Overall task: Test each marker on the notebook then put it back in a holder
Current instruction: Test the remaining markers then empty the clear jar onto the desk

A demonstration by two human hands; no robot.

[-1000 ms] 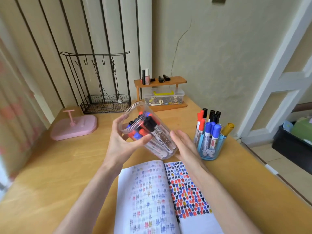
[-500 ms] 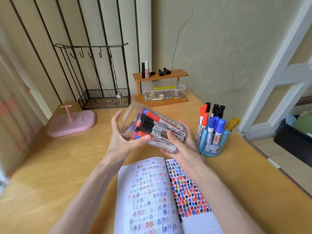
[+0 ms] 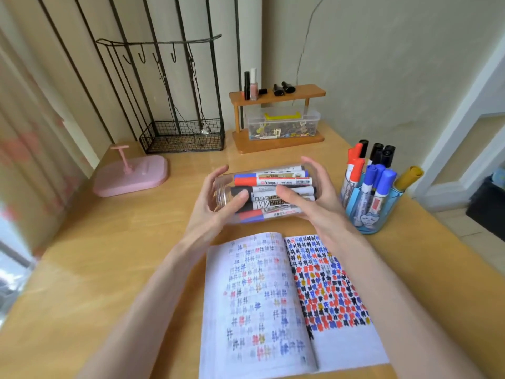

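Both hands hold one clear jar [image 3: 266, 195] between them, turned on its side, just beyond the far edge of the notebook [image 3: 287, 296]; whether the jar touches the tabletop [image 3: 109, 269] I cannot tell. The left grip [image 3: 216, 203] is curled round the open mouth end of the jar, with the thumb on the near side and the fingers over the far side. The right grip [image 3: 314, 192] is curled round the bottom end in the same way, thumb in front and fingers behind. Inside the jar lie several markers [image 3: 273, 181], stacked horizontally, with their blue, red and black caps pointing to the left. The notebook lies open on the tabletop near the person; its left page carries faint coloured marks and its right page is covered in its upper part with dense black, red, blue and yellow marks. To the right of the jar, near the right grip, stands a blue holder [image 3: 374, 214] with upright markers [image 3: 379, 184] that have red, black, blue and yellow caps. Farther back on the tabletop are a pink stand [image 3: 131, 176], a wire rack [image 3: 183, 135] and a wooden shelf [image 3: 276, 94] with a clear box [image 3: 284, 124] under it.
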